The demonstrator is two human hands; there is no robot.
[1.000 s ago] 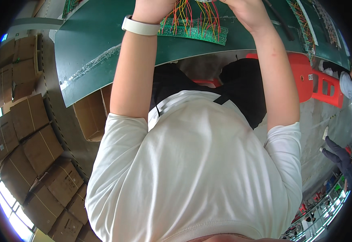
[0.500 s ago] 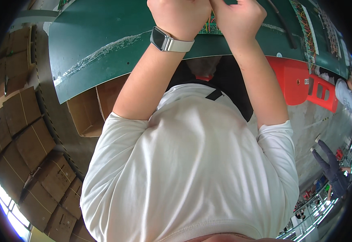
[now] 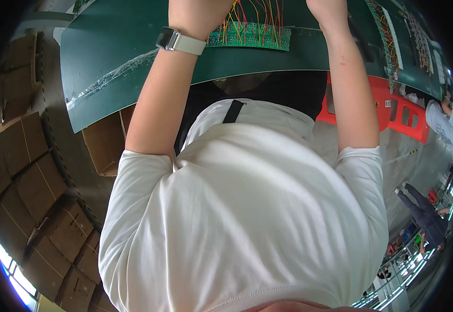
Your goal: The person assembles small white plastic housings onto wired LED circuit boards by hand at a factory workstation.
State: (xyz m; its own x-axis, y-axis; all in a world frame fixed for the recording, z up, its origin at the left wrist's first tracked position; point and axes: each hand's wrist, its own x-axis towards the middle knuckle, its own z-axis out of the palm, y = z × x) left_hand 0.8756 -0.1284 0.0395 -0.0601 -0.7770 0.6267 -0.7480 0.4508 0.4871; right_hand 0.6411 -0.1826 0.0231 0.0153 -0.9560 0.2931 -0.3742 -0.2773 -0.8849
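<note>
A long green circuit board (image 3: 263, 38) lies near the front edge of the dark green table (image 3: 112, 47). Several red and yellow wires (image 3: 247, 13) rise from it and run out past the top of the picture. My left hand (image 3: 200, 14), with a watch (image 3: 177, 40) at its wrist, is over the board's left end. To the right of the wires, beyond the board's end, is my right hand (image 3: 328, 11). The top edge cuts off the fingers of both hands, so anything in them is hidden.
A dark rod (image 3: 362, 44) lies right of my right wrist, near more wired boards (image 3: 385, 34). Red plastic stools (image 3: 380, 101) stand below the table's right side. An open carton (image 3: 102, 143) and stacked cardboard boxes (image 3: 39, 182) are at left. Other people (image 3: 426, 218) are at far right.
My hands have drawn apart, the left one to the left and the right one to the right and up. More of the wired circuit board now shows between them.
</note>
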